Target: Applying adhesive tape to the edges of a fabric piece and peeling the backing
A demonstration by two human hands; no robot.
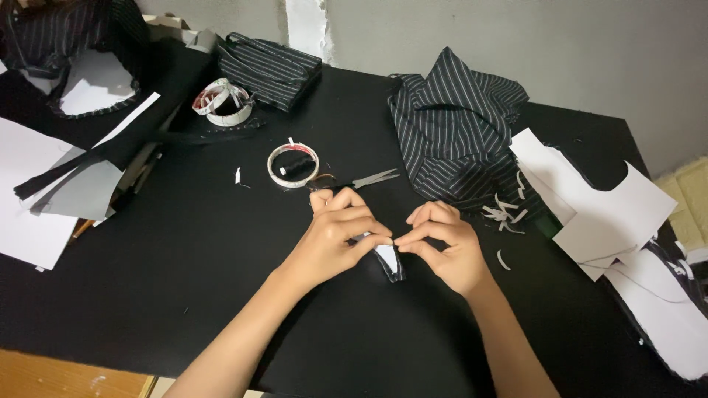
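Observation:
My left hand (338, 232) and my right hand (446, 243) meet at the middle of the black table (184, 280). Both pinch a small piece of black striped fabric with a white paper lining (389, 259), which points down toward me between the fingertips. Just behind my left hand lie scissors (361, 180) with the blades aimed right. A roll of white tape with a black thread spool inside it (293, 164) sits to their left.
A heap of black pinstriped cloth (453, 133) lies at the back right, with white paper pattern pieces (605, 210) and paper scraps (505, 214) beside it. A coiled measuring tape (223, 102), folded striped fabric (269, 68) and grey and white sheets (59, 199) fill the left.

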